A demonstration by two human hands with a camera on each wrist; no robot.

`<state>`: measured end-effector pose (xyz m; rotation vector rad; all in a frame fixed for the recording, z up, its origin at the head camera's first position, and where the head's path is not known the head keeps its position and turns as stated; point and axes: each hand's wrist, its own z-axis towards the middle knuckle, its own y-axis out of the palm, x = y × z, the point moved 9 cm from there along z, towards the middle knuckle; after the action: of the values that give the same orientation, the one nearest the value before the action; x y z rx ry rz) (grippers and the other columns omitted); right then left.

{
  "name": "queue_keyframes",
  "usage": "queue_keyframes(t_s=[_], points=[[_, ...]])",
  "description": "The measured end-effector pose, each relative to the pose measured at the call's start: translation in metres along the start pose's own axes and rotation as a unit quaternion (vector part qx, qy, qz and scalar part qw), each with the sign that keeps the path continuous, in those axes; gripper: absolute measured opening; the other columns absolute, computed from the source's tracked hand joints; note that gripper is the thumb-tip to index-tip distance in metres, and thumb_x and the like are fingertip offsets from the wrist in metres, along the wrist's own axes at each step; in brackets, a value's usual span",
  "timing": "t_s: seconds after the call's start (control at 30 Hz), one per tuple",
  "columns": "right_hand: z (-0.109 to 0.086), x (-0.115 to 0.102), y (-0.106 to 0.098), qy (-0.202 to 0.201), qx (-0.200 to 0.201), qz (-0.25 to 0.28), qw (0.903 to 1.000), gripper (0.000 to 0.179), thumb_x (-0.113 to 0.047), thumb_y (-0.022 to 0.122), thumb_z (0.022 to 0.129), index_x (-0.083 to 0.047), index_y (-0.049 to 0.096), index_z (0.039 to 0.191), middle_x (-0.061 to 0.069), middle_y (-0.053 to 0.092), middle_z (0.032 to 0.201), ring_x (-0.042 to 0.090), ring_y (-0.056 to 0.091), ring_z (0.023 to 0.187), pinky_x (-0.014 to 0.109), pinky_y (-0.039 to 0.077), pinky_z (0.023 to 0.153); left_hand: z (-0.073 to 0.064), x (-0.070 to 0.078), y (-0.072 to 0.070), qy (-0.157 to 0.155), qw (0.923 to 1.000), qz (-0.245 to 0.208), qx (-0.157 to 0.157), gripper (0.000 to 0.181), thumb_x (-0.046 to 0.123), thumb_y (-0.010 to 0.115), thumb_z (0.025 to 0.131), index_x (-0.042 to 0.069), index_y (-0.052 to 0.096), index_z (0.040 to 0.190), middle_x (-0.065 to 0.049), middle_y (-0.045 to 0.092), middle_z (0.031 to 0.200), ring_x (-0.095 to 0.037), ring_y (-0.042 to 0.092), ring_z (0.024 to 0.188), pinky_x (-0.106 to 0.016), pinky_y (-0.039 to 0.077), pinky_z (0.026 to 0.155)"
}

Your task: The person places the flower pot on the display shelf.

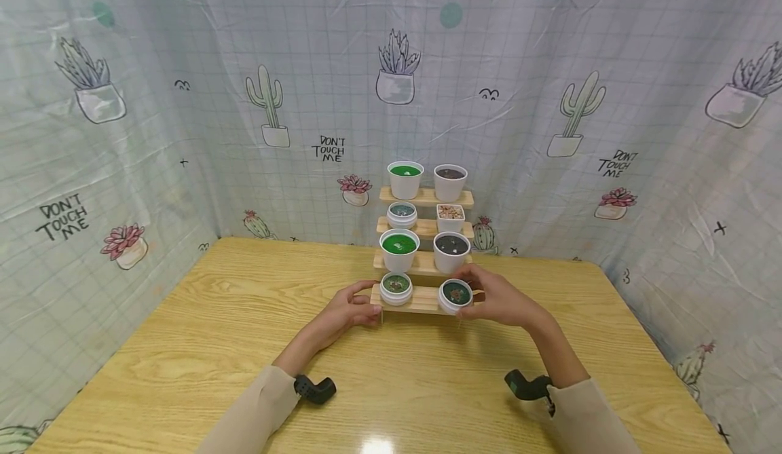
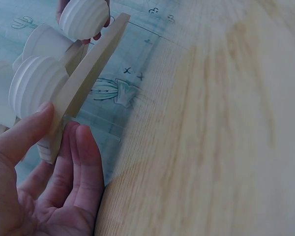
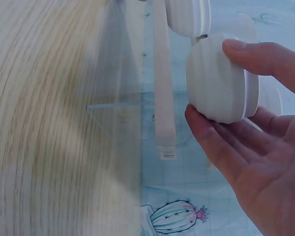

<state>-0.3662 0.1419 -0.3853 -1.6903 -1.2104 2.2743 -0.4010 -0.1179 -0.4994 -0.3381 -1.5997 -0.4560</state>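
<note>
A tiered wooden stand (image 1: 425,300) with white pots rises at the far side of the table. My left hand (image 1: 349,310) grips the left end of its lowest board (image 2: 83,78), thumb on top and fingers curled beneath. Near that hand, a round ribbed pot (image 1: 396,288) with a mottled green top sits on the board. At the right end, my right hand (image 1: 502,297) holds a second round white pot (image 1: 455,296) with a dark green top between thumb and fingers. In the right wrist view, a gap separates this held pot (image 3: 216,78) from the board.
Higher boards carry tall pots with green tops (image 1: 400,249) and dark tops (image 1: 451,252), a small round pot (image 1: 402,214) and a square pot (image 1: 450,217). A patterned curtain (image 1: 305,67) hangs behind and beside the wooden table (image 1: 244,345).
</note>
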Motion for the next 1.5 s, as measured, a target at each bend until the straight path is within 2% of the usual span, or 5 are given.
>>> queue_keyframes(t_s=[0.33, 0.57, 0.8, 1.5], points=[[0.003, 0.004, -0.002, 0.003, 0.028, -0.031, 0.9991, 0.061, -0.013, 0.086, 0.08, 0.0, 0.056, 0.131, 0.015, 0.068, 0.122, 0.027, 0.066, 0.112, 0.047, 0.058, 0.1, -0.002, 0.002, 0.001, -0.001, 1.0, -0.001, 0.002, 0.077, 0.01, 0.071, 0.096, 0.005, 0.028, 0.16, -0.005, 0.071, 0.101, -0.017, 0.073, 0.093, -0.036, 0.062, 0.088], [0.006, 0.01, -0.001, 0.025, 0.04, -0.033, 0.9983, 0.062, -0.015, 0.087, 0.08, -0.001, 0.055, 0.131, 0.015, 0.068, 0.124, 0.026, 0.066, 0.113, 0.04, 0.058, 0.097, -0.001, 0.0, 0.0, -0.004, 1.0, -0.003, 0.003, 0.077, 0.011, 0.071, 0.096, 0.005, 0.028, 0.16, -0.006, 0.07, 0.103, -0.018, 0.072, 0.094, -0.036, 0.062, 0.089], [0.005, 0.014, -0.001, 0.045, 0.042, -0.023, 0.9978, 0.062, -0.014, 0.086, 0.082, 0.001, 0.046, 0.127, 0.023, 0.066, 0.125, 0.03, 0.066, 0.113, 0.046, 0.059, 0.096, -0.002, 0.0, -0.001, -0.007, 0.9999, -0.008, 0.009, 0.076, 0.011, 0.071, 0.096, 0.007, 0.03, 0.16, -0.007, 0.07, 0.103, -0.019, 0.072, 0.093, -0.037, 0.062, 0.089], [0.006, 0.014, -0.003, 0.063, 0.054, -0.03, 0.9961, 0.052, -0.017, 0.085, 0.086, -0.001, 0.049, 0.12, 0.017, 0.063, 0.118, 0.03, 0.064, 0.113, 0.044, 0.059, 0.097, -0.002, 0.003, 0.0, -0.005, 0.9999, -0.012, 0.011, 0.076, 0.01, 0.072, 0.095, 0.008, 0.031, 0.159, -0.008, 0.071, 0.1, -0.02, 0.073, 0.093, -0.038, 0.063, 0.089]])
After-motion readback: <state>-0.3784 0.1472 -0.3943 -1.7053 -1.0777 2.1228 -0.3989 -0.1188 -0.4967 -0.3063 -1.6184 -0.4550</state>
